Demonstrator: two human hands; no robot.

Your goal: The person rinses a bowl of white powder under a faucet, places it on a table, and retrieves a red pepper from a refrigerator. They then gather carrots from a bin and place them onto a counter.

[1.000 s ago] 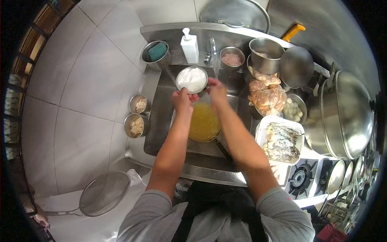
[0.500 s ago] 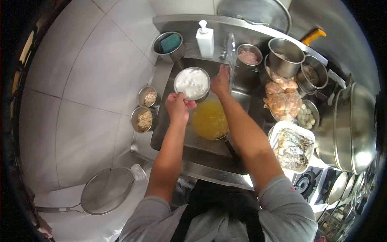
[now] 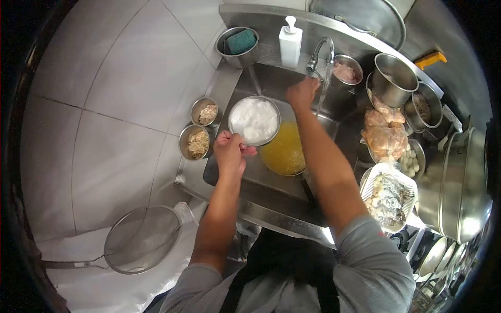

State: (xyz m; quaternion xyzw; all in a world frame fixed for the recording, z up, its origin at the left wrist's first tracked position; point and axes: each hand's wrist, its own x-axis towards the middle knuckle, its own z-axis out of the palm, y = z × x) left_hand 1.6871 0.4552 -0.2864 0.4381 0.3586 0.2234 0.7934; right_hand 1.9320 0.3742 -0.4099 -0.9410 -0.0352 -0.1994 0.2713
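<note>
My left hand (image 3: 233,152) grips the rim of a round metal bowl (image 3: 254,120) filled with white, foamy stuff, holding it over the sink (image 3: 261,195). My right hand (image 3: 303,93) is closed at the base of the faucet (image 3: 323,47), with its fingers at the small handle; the fingertips are partly hidden. A thin stream of water (image 3: 322,98) falls from the spout just right of that hand. Below the bowl, a pan of yellow liquid (image 3: 284,154) stands in the sink, its dark handle (image 3: 309,192) pointing toward me.
Two small metal cups (image 3: 195,142) of pale food stand on the left ledge. Behind are a pot with a green scouring pad (image 3: 241,41) and a white pump bottle (image 3: 290,44). Raw poultry (image 3: 385,134), a white tray (image 3: 389,198) and several pots crowd the right. A strainer (image 3: 141,240) lies lower left.
My right hand has moved from beside the water stream to the faucet's base. My left hand still holds the bowl over the sink. The whole view has shifted slightly.
</note>
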